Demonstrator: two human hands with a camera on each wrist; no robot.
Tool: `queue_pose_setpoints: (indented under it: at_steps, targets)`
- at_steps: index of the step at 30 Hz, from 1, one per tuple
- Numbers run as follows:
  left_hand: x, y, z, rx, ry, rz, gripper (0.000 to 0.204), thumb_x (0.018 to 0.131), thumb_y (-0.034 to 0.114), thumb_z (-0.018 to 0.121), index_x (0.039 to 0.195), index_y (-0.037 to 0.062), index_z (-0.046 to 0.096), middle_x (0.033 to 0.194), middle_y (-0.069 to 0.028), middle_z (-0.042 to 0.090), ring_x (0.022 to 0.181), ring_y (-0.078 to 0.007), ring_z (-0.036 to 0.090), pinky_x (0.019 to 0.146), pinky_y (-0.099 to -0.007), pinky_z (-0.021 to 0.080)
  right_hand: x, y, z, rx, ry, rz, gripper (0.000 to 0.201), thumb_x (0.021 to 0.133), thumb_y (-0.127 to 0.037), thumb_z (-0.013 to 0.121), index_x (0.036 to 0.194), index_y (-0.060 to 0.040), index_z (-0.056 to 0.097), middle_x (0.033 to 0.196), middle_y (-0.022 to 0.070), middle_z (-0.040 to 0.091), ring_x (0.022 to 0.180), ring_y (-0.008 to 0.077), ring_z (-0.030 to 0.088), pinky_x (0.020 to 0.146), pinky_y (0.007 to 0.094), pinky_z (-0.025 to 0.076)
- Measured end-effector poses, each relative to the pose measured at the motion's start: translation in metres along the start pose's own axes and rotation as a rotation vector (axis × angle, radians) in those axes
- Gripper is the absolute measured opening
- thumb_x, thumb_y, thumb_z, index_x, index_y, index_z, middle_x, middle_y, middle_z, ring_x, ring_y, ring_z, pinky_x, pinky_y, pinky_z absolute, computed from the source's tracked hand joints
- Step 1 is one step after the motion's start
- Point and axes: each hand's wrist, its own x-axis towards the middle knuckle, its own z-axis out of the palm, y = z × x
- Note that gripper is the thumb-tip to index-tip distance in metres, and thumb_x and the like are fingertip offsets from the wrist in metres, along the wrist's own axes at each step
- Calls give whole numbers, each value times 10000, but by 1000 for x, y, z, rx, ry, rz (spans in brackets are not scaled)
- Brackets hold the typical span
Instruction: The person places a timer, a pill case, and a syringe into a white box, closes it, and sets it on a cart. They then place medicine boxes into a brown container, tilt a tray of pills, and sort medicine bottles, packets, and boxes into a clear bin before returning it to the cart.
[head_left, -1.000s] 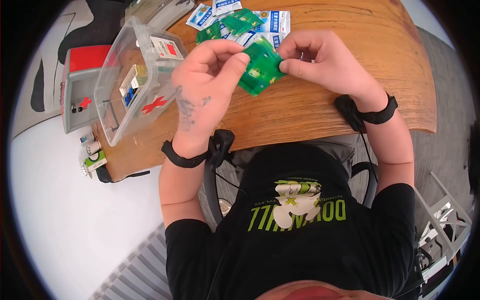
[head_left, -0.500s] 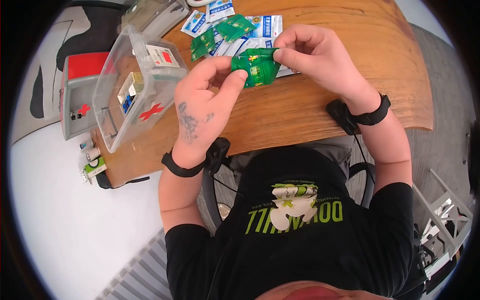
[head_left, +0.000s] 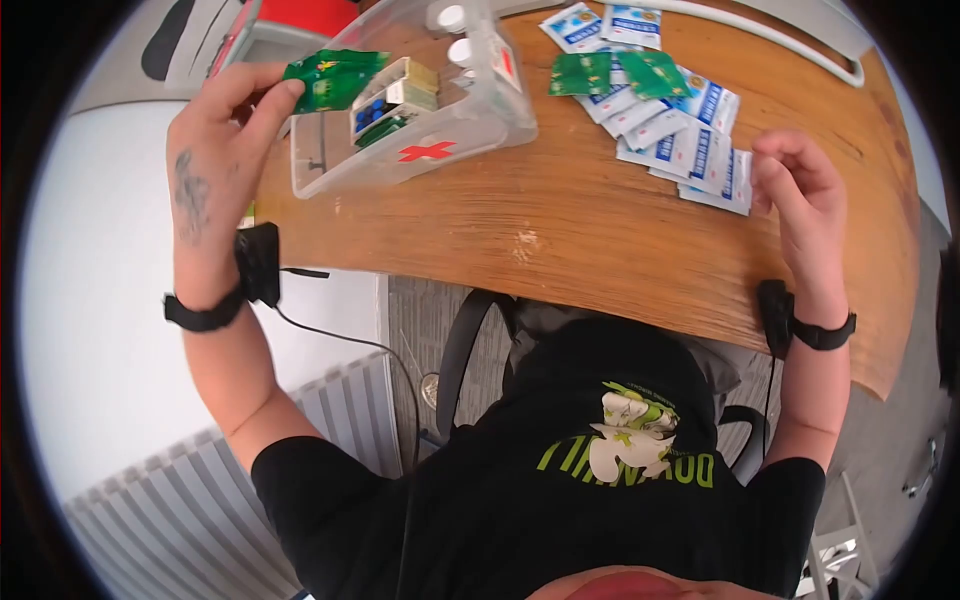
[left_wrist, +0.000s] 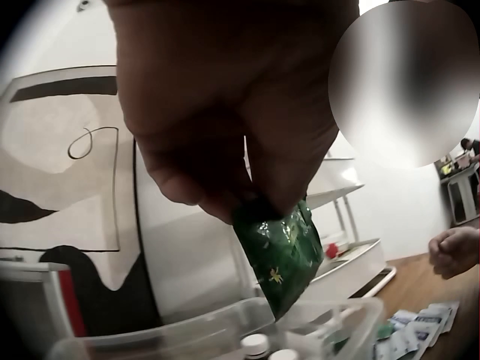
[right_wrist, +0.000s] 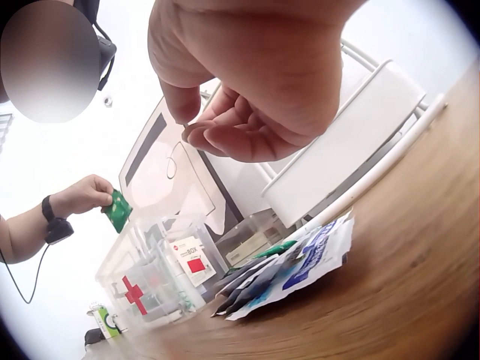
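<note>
My left hand [head_left: 215, 160] pinches a green sachet [head_left: 335, 80] between thumb and fingers, over the left end of a clear plastic bin [head_left: 480, 138] marked with a red cross. In the left wrist view the sachet [left_wrist: 281, 262] hangs from the fingertips above the bin's rim. Inside the bin stand a small open carton [head_left: 415, 90], blue-capped items, green packets and white-capped bottles [head_left: 452, 18]. My right hand [head_left: 805, 195] is held with loosely curled fingers and nothing in it, beside a spread pile of white-and-blue sachets [head_left: 700, 155]. Green sachets [head_left: 655, 75] lie on that pile.
The wooden table [head_left: 560, 200] has a curved front edge close to my body. A red and grey case [head_left: 305, 14] stands behind the bin at the left. A white shelf rack [right_wrist: 341, 139] rises beyond the table's far side, its white rail near the sachets.
The left hand has carried the green sachet left, from before the pile to over the bin. My right hand has let go of the sachet and moved apart. The head view has turned left.
</note>
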Motion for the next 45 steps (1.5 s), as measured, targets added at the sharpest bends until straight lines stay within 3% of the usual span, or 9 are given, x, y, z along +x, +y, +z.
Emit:
queue_pose_setpoints:
  at_steps: [4,9,15,26,30,39,41,44,45]
  targets:
    - [13,-63,7,26,-239,89,147,881,144,729,952,15,731,800,-88,689,713,-194,627,683,-316,505,2,4,-2,-32,25,-2,135,983,-88,657,1106,-33,672,866,-28,641,722,30,551,612,184,419]
    - [21,-69,37,263,-545,345,134,822,150,697,828,18,674,774,-178,647,766,-374,627,696,-449,514,6,12,-8,-58,20,1,115,985,-79,648,1088,-32,663,857,-18,627,713,45,547,614,199,427]
    - [28,-79,70,440,-809,447,135,780,142,702,734,20,666,755,-186,652,768,-383,647,674,-471,509,6,13,-13,-79,5,-7,117,987,-85,651,1089,-27,658,846,-18,610,709,52,533,616,209,424]
    - [33,-85,104,718,-984,483,139,802,169,717,765,37,732,795,-176,712,777,-361,707,700,-412,588,4,8,-18,-90,-19,-22,151,984,-120,677,1102,-28,652,854,-23,606,728,52,527,633,203,411]
    - [31,-86,108,688,-987,491,141,804,169,719,763,35,730,795,-172,711,792,-348,711,708,-414,589,4,6,-17,-99,-6,-4,141,982,-106,672,1099,-28,654,865,-20,614,735,52,532,634,204,411]
    - [37,-88,91,585,-767,491,137,759,181,765,782,52,727,772,-173,686,788,-382,677,700,-456,552,5,6,-17,-97,46,38,147,975,-78,668,1106,-12,670,895,-14,643,772,54,564,667,206,438]
    - [47,-86,75,442,-520,555,168,842,197,717,839,29,712,808,-193,688,778,-395,674,702,-455,541,5,1,-12,-67,51,35,153,971,-74,673,1110,-10,679,905,-11,657,796,54,582,694,205,459]
    - [57,-38,54,409,-286,303,139,873,168,711,936,44,719,842,-170,703,789,-366,675,707,-427,538,6,-2,-12,-89,25,33,152,965,-62,674,1108,-11,689,930,-12,676,833,50,601,736,209,483]
    - [58,-21,50,352,-234,348,139,879,160,708,966,52,721,858,-164,707,792,-358,675,711,-421,538,6,-3,-11,-68,9,37,143,960,-45,673,1096,-6,693,947,-10,689,851,46,609,743,213,489]
